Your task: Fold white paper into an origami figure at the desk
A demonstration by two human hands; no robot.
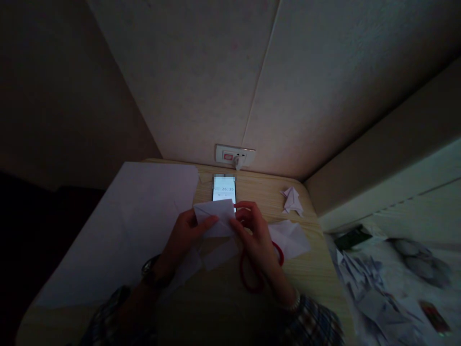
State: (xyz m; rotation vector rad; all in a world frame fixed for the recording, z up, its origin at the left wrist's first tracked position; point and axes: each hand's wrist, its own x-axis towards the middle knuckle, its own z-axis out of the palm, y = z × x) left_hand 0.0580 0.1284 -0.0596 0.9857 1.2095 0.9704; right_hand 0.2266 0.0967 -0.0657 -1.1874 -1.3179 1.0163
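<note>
Both my hands hold a folded white paper (215, 217) over a small wooden table (309, 274). My left hand (185, 235) grips its left side with the thumb laid across the front. My right hand (255, 230) pinches its right edge with closed fingers. Just behind the paper a phone (224, 186) lies lit, its lower part hidden by the paper. Red-handled scissors (252, 281) lie under my right wrist, mostly covered.
A large white sheet (126, 230) covers the table's left half. A finished folded paper figure (292, 200) sits at the back right, a creased sheet (291, 238) beside my right hand. A wall socket (235, 155) is behind. Several paper scraps (370, 293) lie on the bed to the right.
</note>
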